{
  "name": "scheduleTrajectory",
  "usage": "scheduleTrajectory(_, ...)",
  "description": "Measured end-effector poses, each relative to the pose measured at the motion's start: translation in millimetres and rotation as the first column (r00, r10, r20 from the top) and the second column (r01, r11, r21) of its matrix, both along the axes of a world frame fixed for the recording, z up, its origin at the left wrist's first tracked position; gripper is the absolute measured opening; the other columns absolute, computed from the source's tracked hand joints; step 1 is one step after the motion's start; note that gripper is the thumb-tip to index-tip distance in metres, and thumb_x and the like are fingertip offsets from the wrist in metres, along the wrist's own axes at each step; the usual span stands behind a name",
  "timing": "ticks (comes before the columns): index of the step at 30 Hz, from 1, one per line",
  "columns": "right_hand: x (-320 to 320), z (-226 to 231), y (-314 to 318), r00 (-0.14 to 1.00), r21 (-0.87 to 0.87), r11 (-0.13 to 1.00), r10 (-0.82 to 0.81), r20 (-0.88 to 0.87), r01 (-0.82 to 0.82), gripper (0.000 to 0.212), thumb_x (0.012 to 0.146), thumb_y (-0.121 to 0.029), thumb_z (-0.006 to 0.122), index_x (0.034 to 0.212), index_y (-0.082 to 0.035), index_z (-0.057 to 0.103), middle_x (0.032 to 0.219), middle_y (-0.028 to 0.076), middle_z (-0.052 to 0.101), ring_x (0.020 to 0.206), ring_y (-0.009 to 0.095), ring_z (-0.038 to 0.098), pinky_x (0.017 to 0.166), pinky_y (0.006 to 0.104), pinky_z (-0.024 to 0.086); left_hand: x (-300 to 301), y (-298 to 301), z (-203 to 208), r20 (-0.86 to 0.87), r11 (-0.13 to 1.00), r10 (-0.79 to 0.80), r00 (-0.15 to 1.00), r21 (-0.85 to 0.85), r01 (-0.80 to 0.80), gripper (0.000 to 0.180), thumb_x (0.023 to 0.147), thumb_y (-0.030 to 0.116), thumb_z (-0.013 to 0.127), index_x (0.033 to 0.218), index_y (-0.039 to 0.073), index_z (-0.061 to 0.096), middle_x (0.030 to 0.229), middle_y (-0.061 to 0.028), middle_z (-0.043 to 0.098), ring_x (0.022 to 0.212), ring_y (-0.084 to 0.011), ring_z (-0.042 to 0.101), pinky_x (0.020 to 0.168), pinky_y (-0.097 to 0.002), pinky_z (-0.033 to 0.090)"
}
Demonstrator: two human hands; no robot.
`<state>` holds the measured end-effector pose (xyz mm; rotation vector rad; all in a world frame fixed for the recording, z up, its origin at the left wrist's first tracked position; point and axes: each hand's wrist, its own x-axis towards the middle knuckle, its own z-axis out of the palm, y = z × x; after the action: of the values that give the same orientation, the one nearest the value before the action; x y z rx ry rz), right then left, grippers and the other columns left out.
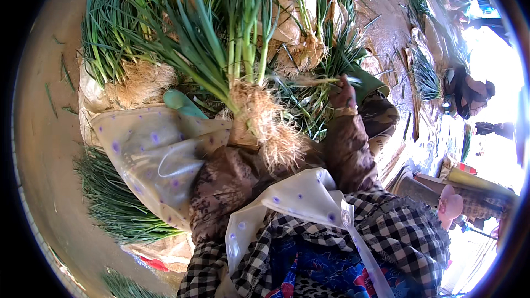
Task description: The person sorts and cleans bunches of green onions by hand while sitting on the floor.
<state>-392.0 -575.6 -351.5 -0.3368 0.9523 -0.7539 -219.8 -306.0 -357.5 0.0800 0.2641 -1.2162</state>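
Note:
A bunch of green onions (237,38) stands upright before me, its green leaves fanning away and its shaggy, tan roots (265,121) hanging toward my lap. My left hand (240,134) is closed round its lower end, with most of the fingers hidden by the roots. To the right, my right hand (343,94) pinches a thin, pale yellowish onion stalk (314,81), slightly smeared by motion. Below that hand lies a heap of loose green leaves and trimmings (303,107). Both my forearms wear brown patterned sleeves.
More rooted bunches of green onions (135,80) lie at the far left and another bunch (301,52) behind the held one. A further pile of green onions (118,198) lies at the near left. A dotted plastic apron (160,143) spreads over my lap. People (469,91) are at the right.

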Motion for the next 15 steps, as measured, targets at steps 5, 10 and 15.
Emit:
scheduleTrajectory(5, -93.2, -78.9, -59.7, 0.081, 0.055, 0.620, 0.189, -0.979, -0.782, 0.036, 0.083, -0.042, 0.051, 0.079, -0.007, 0.059, 0.057, 0.007, 0.055, 0.045, 0.020, 0.050, 0.046, 0.0337, 0.041, -10.4, -20.8, 0.8, 0.169, 0.973, 0.008, 0.986, 0.226, -0.047, 0.029, 0.076, 0.004, 0.061, 0.103, -0.002, 0.054, 0.089, -0.0084, 0.060, 0.076, -0.0186, 0.060, 0.065, -0.0295, 0.053)
scheduleTrajectory(10, 70.6, 26.2, 64.3, 0.402, -0.183, 0.479, 0.409, -0.819, -0.859, 0.023, 0.079, -0.012, 0.060, 0.101, -0.004, 0.062, 0.061, 0.005, 0.057, 0.046, 0.008, 0.047, 0.039, 0.0232, 0.036, -6.3, 5.2, 3.5, 0.261, 0.830, -0.084, 0.962, 0.553, -0.077, 0.024, 0.077, 0.001, 0.060, 0.099, -0.007, 0.058, 0.089, -0.0123, 0.062, 0.074, -0.0176, 0.062, 0.058, -0.0260, 0.052)
scheduleTrajectory(15, 147.2, 54.9, 89.4, 0.706, -0.753, -0.058, 0.306, -0.639, -0.656, 0.043, 0.078, -0.019, 0.065, 0.119, -0.012, 0.052, 0.082, 0.010, 0.065, 0.062, 0.011, 0.060, 0.049, 0.0223, 0.048, -8.1, -12.2, 1.9, 0.290, 0.822, -0.040, 0.956, 0.553, -0.133, 0.021, 0.076, 0.002, 0.061, 0.095, -0.007, 0.060, 0.087, -0.0132, 0.062, 0.072, -0.0184, 0.062, 0.053, -0.0273, 0.052)
